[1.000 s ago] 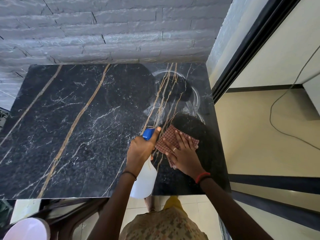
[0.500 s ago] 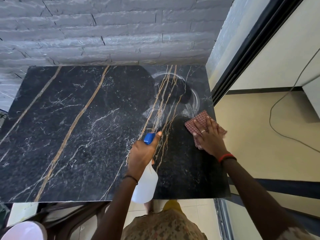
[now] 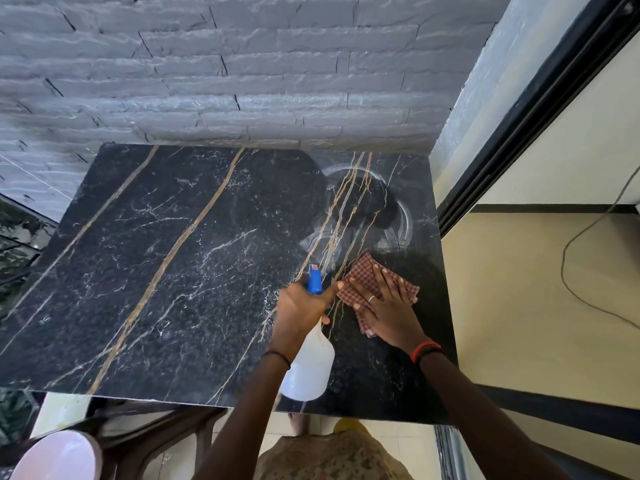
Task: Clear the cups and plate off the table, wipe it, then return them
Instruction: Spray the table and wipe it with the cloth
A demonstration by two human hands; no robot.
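Head view. Left grip (image 3: 299, 306) curled round the spray bottle (image 3: 308, 368), hiding its neck. Right grip (image 3: 388, 306), fingers straight, presses the checked cloth (image 3: 363, 275) on the black counter (image 3: 156, 254) near its right edge. Pink round object (image 3: 59, 455), cut off lower left, unidentifiable.

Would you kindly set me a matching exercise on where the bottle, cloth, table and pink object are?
1. white plastic spray bottle with blue nozzle
2. red checked cloth
3. black gold-veined marble table
4. pale pink round object

A. against the grey brick wall
B. under the flat right hand
C. below the table's near left corner
D. gripped by the left hand

Pairs: 1-D, 2-B, 3-A, 4-C.
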